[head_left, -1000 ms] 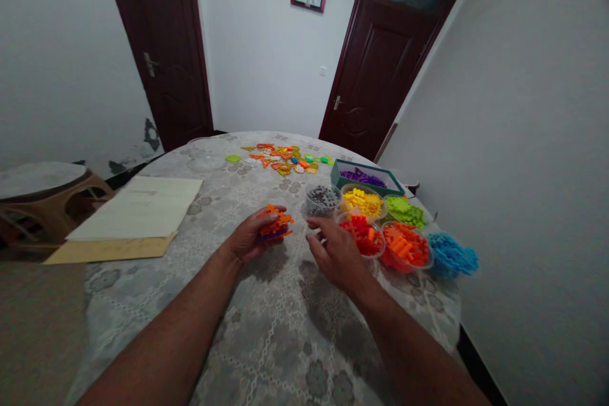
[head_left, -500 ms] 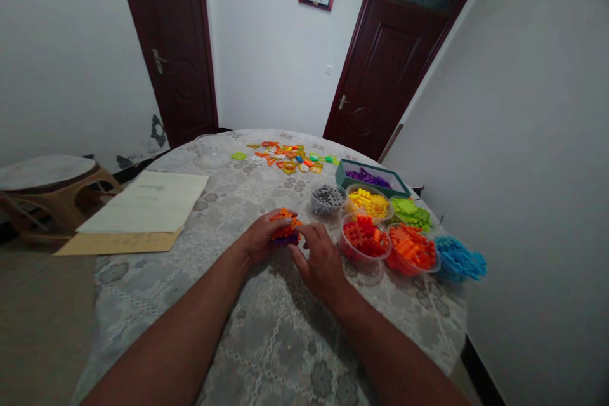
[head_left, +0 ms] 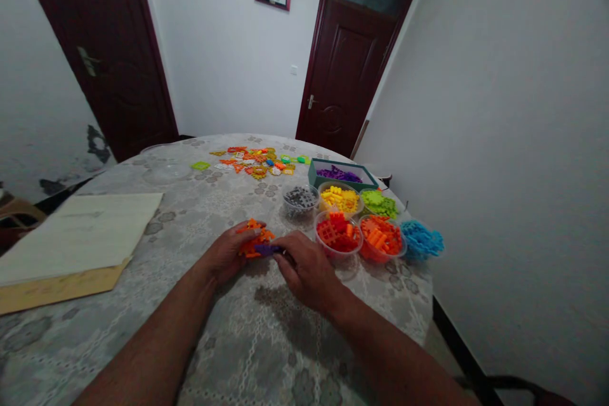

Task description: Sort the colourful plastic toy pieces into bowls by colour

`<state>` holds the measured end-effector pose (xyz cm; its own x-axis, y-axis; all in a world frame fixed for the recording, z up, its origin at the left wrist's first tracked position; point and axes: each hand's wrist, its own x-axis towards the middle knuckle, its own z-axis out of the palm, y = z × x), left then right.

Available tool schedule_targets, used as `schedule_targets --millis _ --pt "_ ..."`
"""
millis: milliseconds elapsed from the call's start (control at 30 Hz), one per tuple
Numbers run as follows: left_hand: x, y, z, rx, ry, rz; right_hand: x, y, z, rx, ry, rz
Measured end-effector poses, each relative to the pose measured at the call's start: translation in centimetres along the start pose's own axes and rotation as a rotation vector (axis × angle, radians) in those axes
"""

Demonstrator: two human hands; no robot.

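Note:
Over the middle of the table, my left hand (head_left: 229, 252) is closed around a cluster of orange interlocking building pieces (head_left: 250, 242). My right hand (head_left: 304, 266) comes from the other side, thumb and fingers pinched on a purple building piece (head_left: 264, 249). That purple piece touches the lower right of the orange cluster; whether it is locked in, I cannot tell. My fingers hide part of both.
To the right stand tubs of grey (head_left: 301, 196), yellow (head_left: 339, 198), green (head_left: 380, 203), red (head_left: 337, 236), orange (head_left: 381, 238) and blue pieces (head_left: 422, 240). Behind them is a green box (head_left: 311, 172) of purple pieces. Loose pieces (head_left: 257, 162) lie farther back; paper sheets (head_left: 85, 228) lie left.
The view has swung right, so everything sits farther left. My right hand has gone from touching the orange cluster with its fingertips to pinching the purple piece, which now shows more.

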<state>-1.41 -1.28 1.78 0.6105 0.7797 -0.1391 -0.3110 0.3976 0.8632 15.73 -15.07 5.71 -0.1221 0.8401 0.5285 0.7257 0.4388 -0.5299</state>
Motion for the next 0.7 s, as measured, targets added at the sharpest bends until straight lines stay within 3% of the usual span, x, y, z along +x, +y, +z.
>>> schedule_targets --millis 133,200,267,333,400,533,600,700 --pt "-0.1 -0.2 0.2 0.055 0.013 -0.027 1.9 1.0 -5.8 -0.147 -0.248 0.067" --pt "-0.1 -0.3 0.1 0.062 0.043 -0.04 3.9 3.1 -8.7 -0.265 -0.258 0.087" --pt "0.1 -0.4 0.0 0.059 0.062 -0.049 6.5 6.0 -11.3 -0.444 -0.166 0.148" --pt "0.2 -0.4 -0.2 0.041 0.07 -0.051 9.1 9.0 -13.4 -0.631 0.064 0.275" --pt "0.2 -0.3 -0.3 0.017 0.069 -0.058 11.0 11.3 -14.9 -0.687 0.188 0.32" --pt "0.2 -0.2 -0.3 -0.02 0.056 -0.085 11.8 12.4 -14.6 -0.695 0.312 0.278" --pt "0.1 -0.3 -0.3 -0.031 0.037 -0.08 10.6 10.8 -12.8 -0.595 0.219 0.212" --pt "0.0 -0.6 -0.3 -0.031 -0.001 -0.064 7.9 6.7 -8.6 -0.378 -0.027 0.136"
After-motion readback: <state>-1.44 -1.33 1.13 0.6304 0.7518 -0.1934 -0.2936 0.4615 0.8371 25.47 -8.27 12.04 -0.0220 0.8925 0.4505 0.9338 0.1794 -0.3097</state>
